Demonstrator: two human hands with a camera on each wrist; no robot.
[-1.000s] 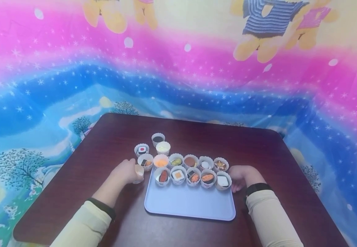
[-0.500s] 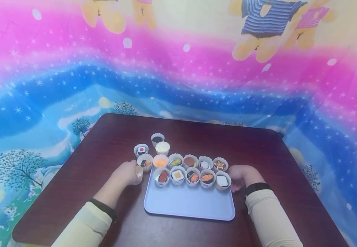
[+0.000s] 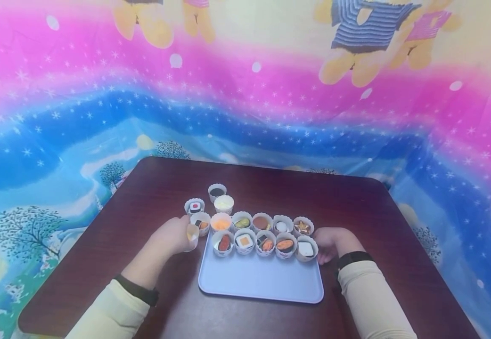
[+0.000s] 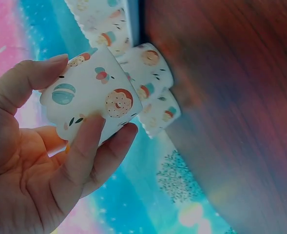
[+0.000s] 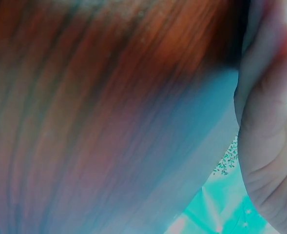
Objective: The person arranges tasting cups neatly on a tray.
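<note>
My left hand (image 4: 41, 170) pinches a round, white printed-paper cup (image 4: 89, 80), likely light, crushable, best held mid-wall. My right hand's (image 3: 332, 241) grip I cannot tell.

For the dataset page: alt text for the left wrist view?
A left hand grips a scalloped white cup printed with sweets. Matching cups show behind it, with a dark wood-grain tabletop and pink-and-blue patterned cloth in the background.
</note>
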